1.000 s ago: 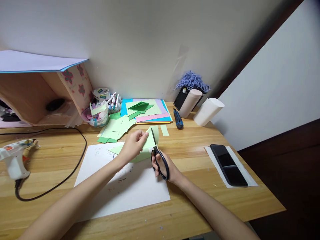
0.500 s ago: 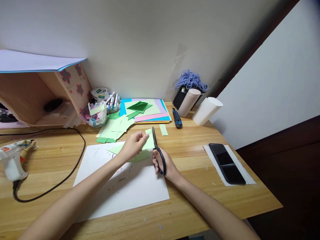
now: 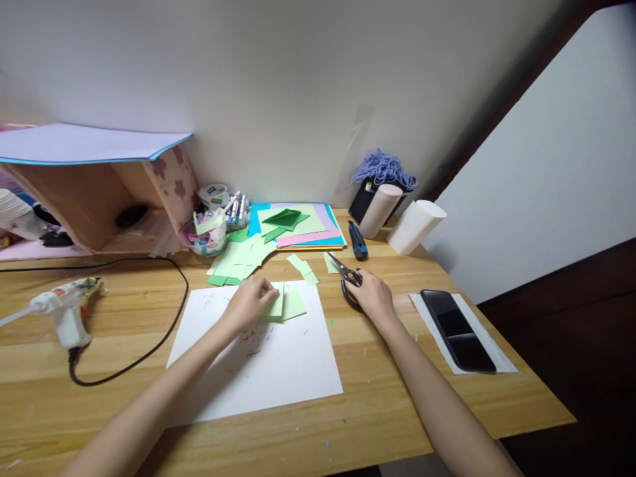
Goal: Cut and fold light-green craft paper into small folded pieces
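While a white rectangular sheet of marked paper (image 3: 293,371) lies on the wood-grained counter (image 3: 268,440), your left hand (image 3: 248,306), above the sheet's far half, pinches a folded piece of pale green paper (image 3: 295,306) between thumb and fingers. Right of the sheet, your right hand (image 3: 375,297) has its fingers closed on the handles of black-handled metal scissors (image 3: 352,274). Pale green paper offcuts (image 3: 298,265) lie near the sheet's far-right corner; a multicoloured paper stack (image 3: 320,225) sits farther beyond the sheet.
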Demonstrator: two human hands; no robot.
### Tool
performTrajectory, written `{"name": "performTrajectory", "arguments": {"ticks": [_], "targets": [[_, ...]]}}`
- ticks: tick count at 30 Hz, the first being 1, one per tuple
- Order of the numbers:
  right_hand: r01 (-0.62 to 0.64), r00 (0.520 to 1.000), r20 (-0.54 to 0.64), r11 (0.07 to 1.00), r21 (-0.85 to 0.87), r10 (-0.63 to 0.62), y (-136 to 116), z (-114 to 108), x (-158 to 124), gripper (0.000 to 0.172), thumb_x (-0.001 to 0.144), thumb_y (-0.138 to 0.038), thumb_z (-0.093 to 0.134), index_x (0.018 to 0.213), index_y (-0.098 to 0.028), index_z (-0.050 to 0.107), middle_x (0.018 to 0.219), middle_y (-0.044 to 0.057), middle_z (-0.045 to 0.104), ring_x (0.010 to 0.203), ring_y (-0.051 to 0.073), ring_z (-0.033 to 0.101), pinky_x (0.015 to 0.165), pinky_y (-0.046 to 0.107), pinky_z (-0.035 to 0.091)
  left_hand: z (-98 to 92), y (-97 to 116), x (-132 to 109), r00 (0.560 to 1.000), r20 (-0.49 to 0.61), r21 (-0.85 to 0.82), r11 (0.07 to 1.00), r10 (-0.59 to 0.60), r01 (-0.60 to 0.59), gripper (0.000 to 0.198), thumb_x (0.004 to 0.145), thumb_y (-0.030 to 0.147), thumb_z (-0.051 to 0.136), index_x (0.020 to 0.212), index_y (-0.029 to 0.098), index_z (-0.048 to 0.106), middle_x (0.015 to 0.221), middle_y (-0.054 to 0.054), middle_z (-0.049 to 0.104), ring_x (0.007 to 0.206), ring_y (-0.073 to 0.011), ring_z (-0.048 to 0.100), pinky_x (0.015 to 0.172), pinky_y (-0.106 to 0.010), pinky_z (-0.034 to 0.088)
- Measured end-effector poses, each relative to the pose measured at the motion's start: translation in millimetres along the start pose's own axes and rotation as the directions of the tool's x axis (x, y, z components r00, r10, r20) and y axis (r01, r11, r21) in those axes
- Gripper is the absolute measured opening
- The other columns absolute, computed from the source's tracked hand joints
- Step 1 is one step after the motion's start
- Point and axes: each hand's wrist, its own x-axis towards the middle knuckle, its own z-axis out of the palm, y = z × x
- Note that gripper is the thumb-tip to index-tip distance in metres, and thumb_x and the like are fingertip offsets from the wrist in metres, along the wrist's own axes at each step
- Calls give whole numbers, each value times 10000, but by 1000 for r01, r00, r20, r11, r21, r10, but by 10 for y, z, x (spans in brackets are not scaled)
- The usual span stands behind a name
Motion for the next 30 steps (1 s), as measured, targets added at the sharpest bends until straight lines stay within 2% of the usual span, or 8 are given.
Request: {"name": "performTrajectory", "arguments": {"ticks": [4, 9, 13, 17, 24, 27, 29, 30], "targets": [[62, 997, -46, 998, -21, -63, 79, 56, 30, 228, 736, -374, 556, 824, -171, 611, 832, 99, 652, 771, 228, 590, 609, 277, 365, 156, -65, -300, 966, -250, 7, 998, 59, -59, 235, 854, 348, 386, 982, 184, 495, 980, -81, 526, 947, -223, 493, 807, -355, 390], [166, 982, -79, 985, -44, -169, 163, 103, 68, 257, 762, -389, 533, 822, -153, 613, 856, 122, 607, 876, 257, 541, 724, 329, 396, 149, -62, -425, 933, -351, -37, 994, 83, -102, 186, 891, 273, 313, 929, 197, 479, 924, -60, 528, 904, -200, 490, 795, -346, 392], [217, 966, -162, 974, 66, -204, 149, 130, 99, 216, 800, -324, 470, 846, -152, 593, 863, 109, 601, 857, 237, 534, 759, 341, 402, 121, -34, -428, 932, -350, -95, 987, 92, -133, 211, 898, 250, 286, 878, 199, 489, 873, -41, 541, 858, -181, 504, 767, -323, 401], [356, 924, -227, 910, 212, -308, 14, 155, 45, 165, 810, -250, 439, 854, -163, 572, 855, 88, 599, 855, 217, 537, 778, 328, 410, 121, -34, -440, 933, -346, -111, 984, 97, -143, 179, 887, 272, 328, 902, 196, 489, 901, -47, 536, 873, -184, 498, 774, -330, 404], [504, 864, -183, 788, 354, -470, -317, 238, -169, 148, 833, -207, 411, 865, -177, 552, 843, 73, 595, 820, 209, 544, 754, 340, 437, 99, -51, -470, 938, -320, -112, 977, 136, -180, 192, 878, 289, 342, 993, 199, 465, 956, -63, 518, 923, -196, 486, 817, -360, 400], [568, 820, -175, 736, 368, -545, -363, 220, -223, 141, 824, -187, 422, 862, -180, 558, 852, 80, 597, 840, 218, 539, 768, 366, 436, 119, -65, -476, 941, -251, -25, 971, 225, -238, 409, 785, 378, 508, 1141, 193, 428, 1094, -103, 483, 1027, -243, 452, 874, -419, 384], [617, 773, -141, 679, 398, -619, -391, 184, -265, 156, 799, -153, 443, 895, -180, 563, 889, 83, 599, 877, 219, 538, 785, 376, 438, 150, -74, -479, 935, -188, 49, 954, 301, -297, 580, 715, 393, 591, 1222, 198, 388, 1196, -126, 436, 1105, -281, 407, 925, -465, 350], [641, 740, -116, 642, 421, -663, -413, 165, -291, 183, 782, -139, 458, 927, -181, 563, 926, 85, 599, 910, 218, 536, 809, 383, 436, 167, -79, -479, 930, -162, 81, 944, 329, -320, 595, 713, 378, 597, 1239, 206, 381, 1232, -130, 419, 1132, -291, 389, 944, -482, 333]]}}
